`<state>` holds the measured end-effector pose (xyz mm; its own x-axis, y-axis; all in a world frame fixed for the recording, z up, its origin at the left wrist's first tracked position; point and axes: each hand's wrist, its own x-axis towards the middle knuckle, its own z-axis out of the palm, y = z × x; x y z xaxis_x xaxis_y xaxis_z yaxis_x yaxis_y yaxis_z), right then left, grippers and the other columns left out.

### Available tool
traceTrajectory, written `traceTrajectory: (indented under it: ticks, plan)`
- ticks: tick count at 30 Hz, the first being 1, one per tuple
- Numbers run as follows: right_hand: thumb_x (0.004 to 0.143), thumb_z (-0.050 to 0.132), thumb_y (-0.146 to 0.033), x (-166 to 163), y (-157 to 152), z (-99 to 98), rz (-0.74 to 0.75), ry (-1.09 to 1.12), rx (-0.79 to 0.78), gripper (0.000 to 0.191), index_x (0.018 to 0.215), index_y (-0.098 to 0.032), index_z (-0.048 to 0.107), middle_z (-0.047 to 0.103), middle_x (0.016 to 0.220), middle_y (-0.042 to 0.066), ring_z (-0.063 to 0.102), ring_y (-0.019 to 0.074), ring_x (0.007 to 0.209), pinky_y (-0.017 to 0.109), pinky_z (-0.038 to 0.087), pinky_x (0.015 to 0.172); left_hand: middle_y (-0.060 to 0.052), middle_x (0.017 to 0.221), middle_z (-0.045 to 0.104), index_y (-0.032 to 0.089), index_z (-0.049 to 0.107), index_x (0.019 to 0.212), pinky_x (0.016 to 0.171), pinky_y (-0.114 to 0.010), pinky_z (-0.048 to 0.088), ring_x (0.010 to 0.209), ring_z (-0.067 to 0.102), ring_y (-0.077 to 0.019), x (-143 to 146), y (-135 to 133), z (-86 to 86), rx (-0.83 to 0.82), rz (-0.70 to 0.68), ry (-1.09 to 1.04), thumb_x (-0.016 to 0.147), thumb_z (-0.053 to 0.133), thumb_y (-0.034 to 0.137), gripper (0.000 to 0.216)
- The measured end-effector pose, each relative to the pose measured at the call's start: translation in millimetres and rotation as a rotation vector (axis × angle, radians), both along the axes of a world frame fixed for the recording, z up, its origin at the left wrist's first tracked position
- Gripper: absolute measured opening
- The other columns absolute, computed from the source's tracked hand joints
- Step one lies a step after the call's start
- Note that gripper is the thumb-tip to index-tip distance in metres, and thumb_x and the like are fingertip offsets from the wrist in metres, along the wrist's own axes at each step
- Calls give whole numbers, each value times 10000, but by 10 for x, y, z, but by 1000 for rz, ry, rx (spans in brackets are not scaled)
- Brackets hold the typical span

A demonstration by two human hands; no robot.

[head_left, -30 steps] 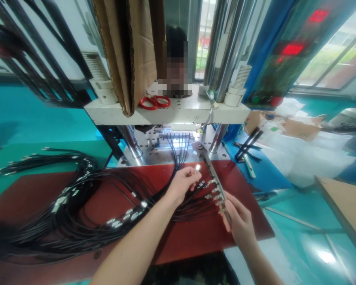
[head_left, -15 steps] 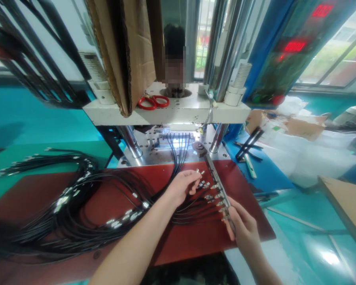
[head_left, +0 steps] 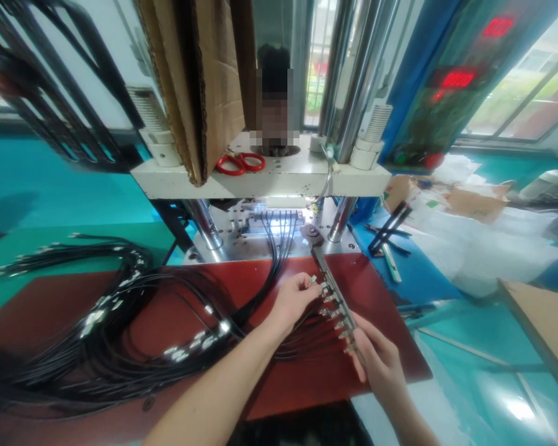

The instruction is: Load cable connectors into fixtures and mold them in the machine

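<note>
My right hand [head_left: 376,352] is closed around the lower end of a long metal bar [head_left: 335,291], held tilted over the red-brown board [head_left: 325,387]. Along the bar's left side sit several metal cable connectors [head_left: 339,324], their black cables running off to the left. My left hand [head_left: 294,301] pinches a small metal cable connector [head_left: 313,280] close to the upper part of the bar. Whether that connector touches the bar I cannot tell. A large bundle of black cables [head_left: 106,347] with pale tags lies on the board at the left.
Behind the board stands a press, its white plate [head_left: 302,179] carrying red-handled scissors [head_left: 235,164] and cardboard [head_left: 218,80]. Several cables [head_left: 279,241] lead into its lit lower fixture [head_left: 272,223]. Cutting tools [head_left: 390,263] lie on a blue surface at right. A cardboard box [head_left: 544,328] is at far right.
My left hand has moved right with the connector, up to the bar. The bar's upper end has shifted slightly left in my right hand.
</note>
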<state>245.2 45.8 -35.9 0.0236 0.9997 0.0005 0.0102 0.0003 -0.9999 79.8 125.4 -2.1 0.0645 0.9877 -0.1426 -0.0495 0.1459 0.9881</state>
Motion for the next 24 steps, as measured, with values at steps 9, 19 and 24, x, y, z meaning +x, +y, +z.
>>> traceTrajectory:
  ticks: [9,19,24]
  plan:
    - [830,495,-380,-14,-17,-15,19,-168,39,432,1197,-153,515,435,393,-65,346,67,298,184,307,305,63,483,393,156,418,526,463,-190,241,458,316,-49,1,-12,-22,20,-13,46,631,593,313,257]
    - [823,507,-397,-24,-6,18,-16,-66,10,412,1156,-156,543,434,384,-65,319,58,292,181,256,311,76,517,438,193,417,696,410,-186,301,420,395,-65,-98,104,5,-5,133,-153,671,578,319,206]
    - [819,518,-390,-8,-10,23,7,-45,8,402,1146,-159,552,432,370,-67,330,58,293,178,249,318,15,551,523,147,491,606,455,-202,338,464,437,-71,-142,108,9,-11,-5,-65,667,594,352,237]
